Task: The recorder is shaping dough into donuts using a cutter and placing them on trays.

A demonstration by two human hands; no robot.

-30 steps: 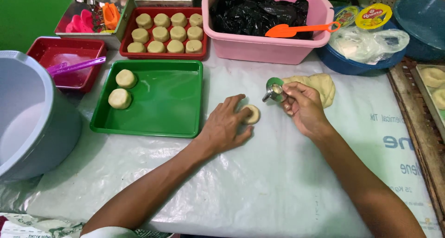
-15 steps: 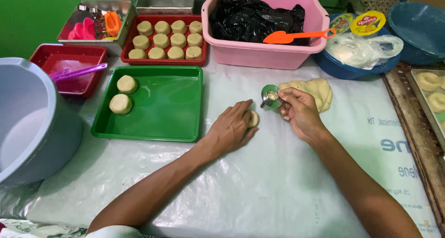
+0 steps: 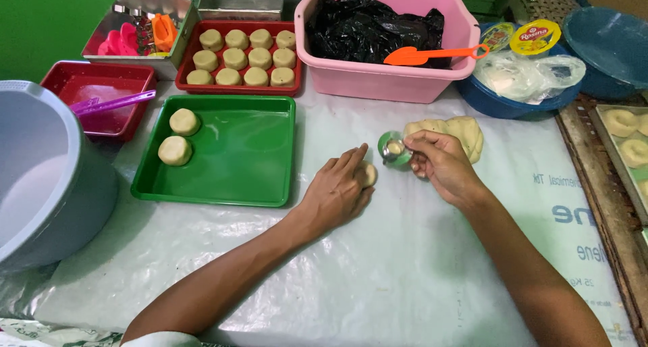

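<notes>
My left hand (image 3: 339,190) lies flat, fingers loosely spread, covering a dough piece (image 3: 368,175) on the table (image 3: 378,279); only its right edge shows. My right hand (image 3: 439,166) is curled, pinching a small round metal cutter (image 3: 393,149) with a green rim, just right of the piece and in front of the dough lump (image 3: 459,131). Green tray (image 3: 250,151) to the left holds two pieces. Versus half a second ago: left hand sits flatter over the piece, right hand grips the cutter the same way, tray unchanged.
</notes>
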